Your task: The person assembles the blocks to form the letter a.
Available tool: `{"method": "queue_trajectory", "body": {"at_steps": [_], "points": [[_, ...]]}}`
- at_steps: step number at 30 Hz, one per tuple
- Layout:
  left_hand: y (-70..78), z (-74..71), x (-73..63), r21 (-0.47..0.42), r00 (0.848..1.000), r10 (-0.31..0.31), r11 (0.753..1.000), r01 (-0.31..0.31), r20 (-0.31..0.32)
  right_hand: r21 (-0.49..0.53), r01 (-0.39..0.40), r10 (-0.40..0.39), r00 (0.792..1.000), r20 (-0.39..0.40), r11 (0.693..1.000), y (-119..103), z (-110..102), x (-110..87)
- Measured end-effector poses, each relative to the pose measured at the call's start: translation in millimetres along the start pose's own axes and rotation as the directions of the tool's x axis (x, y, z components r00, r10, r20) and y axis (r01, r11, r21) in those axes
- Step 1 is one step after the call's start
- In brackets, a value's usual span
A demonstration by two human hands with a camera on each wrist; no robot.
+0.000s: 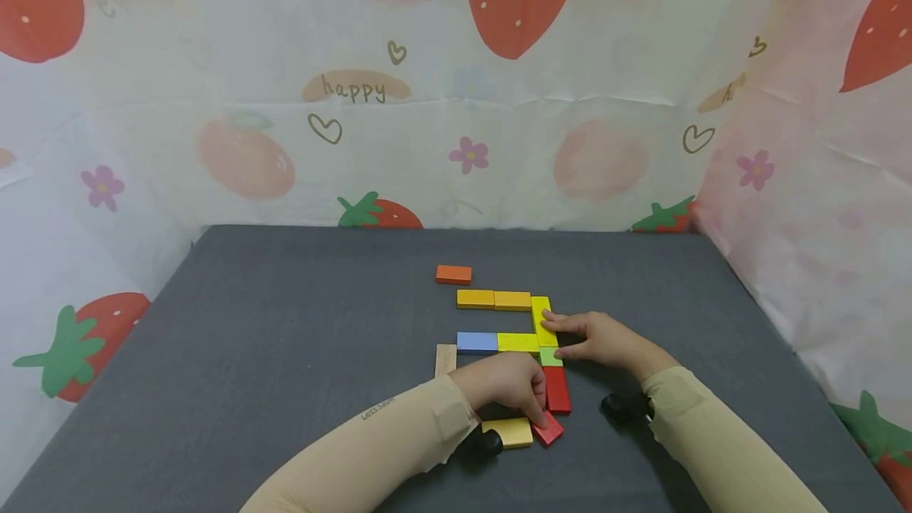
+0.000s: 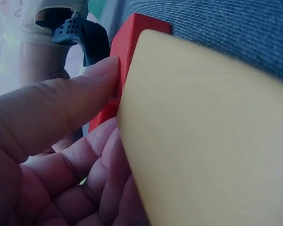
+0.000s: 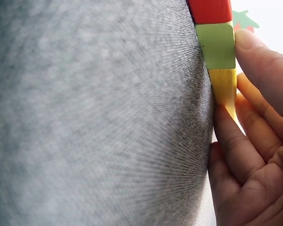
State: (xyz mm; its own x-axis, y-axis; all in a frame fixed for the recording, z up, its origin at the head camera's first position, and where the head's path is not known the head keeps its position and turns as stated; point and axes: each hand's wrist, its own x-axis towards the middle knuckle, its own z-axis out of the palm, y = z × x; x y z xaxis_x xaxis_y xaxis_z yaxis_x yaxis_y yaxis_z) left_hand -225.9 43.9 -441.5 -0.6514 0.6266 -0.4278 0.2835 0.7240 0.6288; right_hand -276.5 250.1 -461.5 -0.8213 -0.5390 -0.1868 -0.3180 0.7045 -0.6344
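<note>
My left hand (image 1: 504,380) pinches a small red block (image 1: 549,429) near the front of the layout. In the left wrist view its thumb presses that block's side, the other fingers curled, with a pale yellow block (image 2: 203,117) large beside it. A longer red block (image 1: 557,391) lies just beyond. My right hand (image 1: 606,339) rests along the right side, thumb at a light green block (image 1: 550,356) and fingers extended against an upright-running yellow block (image 1: 541,315). The right wrist view shows the thumb (image 3: 262,61) at the green block's edge.
Two orange-yellow blocks (image 1: 493,300) form the far row. A blue block (image 1: 476,343) and another yellow block (image 1: 518,343) make a middle row, with a bare wood block (image 1: 445,359) at its left. One orange block (image 1: 454,275) lies apart on the dark grey table (image 1: 285,323).
</note>
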Motion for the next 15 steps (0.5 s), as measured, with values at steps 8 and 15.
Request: {"method": "queue_trajectory", "body": {"at_steps": [8, 15], "points": [[-9.8, -15.2, -2.0, -0.117, 0.998, 0.047, 0.992, -0.052, -0.047, 0.001, 0.007, -0.007, 1.0, 0.002, 1.0, 1, 0, 0.2], [-28.1, -46.5, -9.9, -0.292, 0.986, 0.042, 0.952, -0.089, -0.162, 0.014, -0.008, 0.008, 1.0, 0.004, 1.0, 2, -1, 1.4]]}}
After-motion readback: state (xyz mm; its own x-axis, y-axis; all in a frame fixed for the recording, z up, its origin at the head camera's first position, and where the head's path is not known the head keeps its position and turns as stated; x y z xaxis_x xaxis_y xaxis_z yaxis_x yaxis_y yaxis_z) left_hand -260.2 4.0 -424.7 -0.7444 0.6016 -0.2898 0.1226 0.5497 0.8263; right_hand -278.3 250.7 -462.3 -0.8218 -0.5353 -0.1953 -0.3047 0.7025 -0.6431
